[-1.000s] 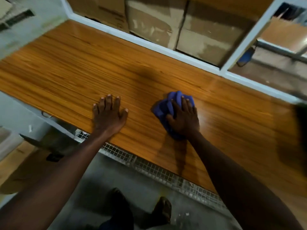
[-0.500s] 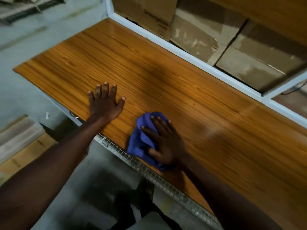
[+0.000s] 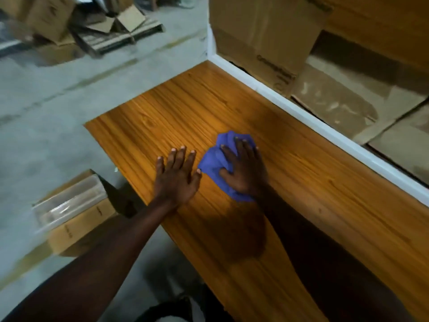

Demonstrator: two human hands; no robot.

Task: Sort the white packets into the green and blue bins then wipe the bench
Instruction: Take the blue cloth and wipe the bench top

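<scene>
The wooden bench (image 3: 301,182) runs from the left corner toward the lower right, its top bare. My right hand (image 3: 246,170) presses a crumpled blue cloth (image 3: 214,159) flat on the bench near its left end. My left hand (image 3: 177,177) lies flat beside it, palm down, fingers spread, holding nothing. No white packets and no green or blue bins are in view.
A white frame rail (image 3: 325,133) borders the bench's far edge, with cardboard boxes (image 3: 267,38) behind it. A cardboard box topped by a clear container (image 3: 72,210) stands on the concrete floor to the left. More flattened boxes (image 3: 92,26) lie at the top left.
My right hand has pushed the blue cloth away from the near edge toward the bench's left end, close to my left hand. The view has swung left, showing the bench's corner.
</scene>
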